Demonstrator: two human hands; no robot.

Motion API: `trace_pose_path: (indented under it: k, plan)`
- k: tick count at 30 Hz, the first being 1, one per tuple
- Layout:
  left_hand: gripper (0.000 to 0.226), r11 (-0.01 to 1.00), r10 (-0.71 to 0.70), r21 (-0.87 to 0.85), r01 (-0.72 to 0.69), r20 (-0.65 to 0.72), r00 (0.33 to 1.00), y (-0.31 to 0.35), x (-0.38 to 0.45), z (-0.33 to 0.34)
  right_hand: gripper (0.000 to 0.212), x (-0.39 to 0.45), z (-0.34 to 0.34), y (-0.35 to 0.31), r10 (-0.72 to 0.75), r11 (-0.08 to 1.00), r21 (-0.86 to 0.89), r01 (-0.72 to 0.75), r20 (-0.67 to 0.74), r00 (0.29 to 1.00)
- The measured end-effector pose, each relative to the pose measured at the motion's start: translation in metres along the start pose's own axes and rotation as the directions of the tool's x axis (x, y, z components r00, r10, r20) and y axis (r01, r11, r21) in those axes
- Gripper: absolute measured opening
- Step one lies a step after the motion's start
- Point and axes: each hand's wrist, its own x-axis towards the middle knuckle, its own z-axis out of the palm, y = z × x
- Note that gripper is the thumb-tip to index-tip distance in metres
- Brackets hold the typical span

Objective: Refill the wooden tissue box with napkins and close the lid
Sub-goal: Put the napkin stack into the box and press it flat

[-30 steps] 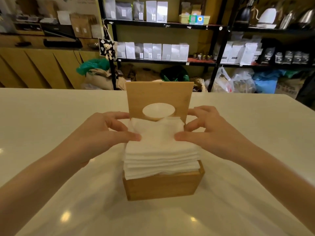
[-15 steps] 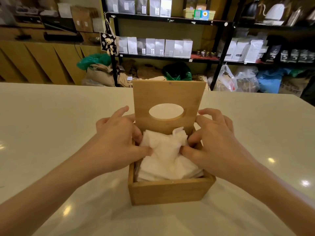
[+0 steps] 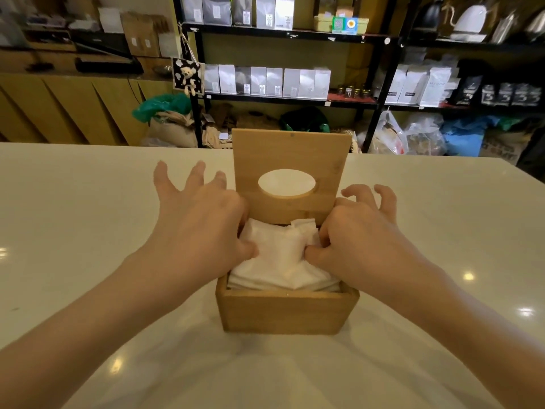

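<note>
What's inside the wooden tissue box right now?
A stack of white napkins fills the wooden tissue box, its top crumpled where the left hand and right hand press it. The box walls hide the lower napkins and the bottom.

Both hands, left hand and right hand, press white napkins into the wooden tissue box on the bench. The lid stands upright behind.

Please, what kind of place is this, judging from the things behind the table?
Probably a coffee shop or its stockroom: black shelves hold rows of sealed pouches, kettles stand at upper right, and burlap sacks lie on the floor.
</note>
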Motion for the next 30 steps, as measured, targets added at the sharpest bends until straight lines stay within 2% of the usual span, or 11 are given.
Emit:
trace_pose_path:
  k: [3,5,7,8,9,12,17,20,24,30]
  plan:
    - [0.032,0.998,0.0,-0.056,-0.004,-0.081,0.997,-0.001,-0.008,-0.001,0.017,-0.007,-0.006,0.002,-0.025,0.998,-0.053,0.019,-0.113,0.993]
    - [0.021,0.975,0.026,-0.221,-0.038,-0.059,0.998,-0.005,-0.013,-0.003,0.013,-0.011,-0.014,0.008,-0.043,0.988,0.139,0.069,-0.179,0.983]
    - [0.013,0.912,0.051,-0.407,-0.054,-0.018,0.999,-0.009,-0.016,-0.005,0.015,-0.012,-0.017,0.012,-0.048,0.923,0.375,0.09,-0.12,0.992]
    - [0.016,0.89,0.065,-0.452,-0.058,0.001,0.998,-0.011,-0.017,-0.005,0.01,-0.011,-0.015,0.015,-0.05,0.894,0.44,0.083,-0.087,0.995]
    - [0.021,0.885,0.079,-0.46,-0.065,0.012,0.997,-0.012,-0.016,-0.004,0.006,-0.01,-0.012,0.018,-0.047,0.877,0.475,0.075,-0.07,0.996]
    - [0.04,0.914,0.109,-0.398,-0.082,0.045,0.993,-0.011,-0.016,0.001,0.022,-0.011,-0.002,0.021,-0.021,0.865,0.5,0.04,-0.042,0.999]
    - [0.06,0.964,0.135,-0.246,-0.103,0.117,0.984,-0.007,-0.015,0.008,0.048,-0.015,-0.003,0.015,-0.035,0.93,0.366,0.041,-0.023,0.999]
    - [0.064,0.985,0.105,-0.151,-0.085,0.134,0.985,-0.006,-0.014,0.009,0.057,-0.016,-0.006,0.012,-0.062,0.969,0.245,0.028,0.132,0.989]
    - [0.066,0.998,0.069,-0.011,-0.068,0.18,0.981,-0.004,-0.01,0.009,0.055,-0.011,-0.008,0.01,-0.046,0.999,0.025,0.04,0.292,0.955]
    - [0.066,0.99,0.095,0.079,-0.121,0.274,0.957,0.0,-0.002,0.003,0.048,-0.008,-0.008,0.006,0.004,0.999,-0.048,0.016,0.395,0.919]
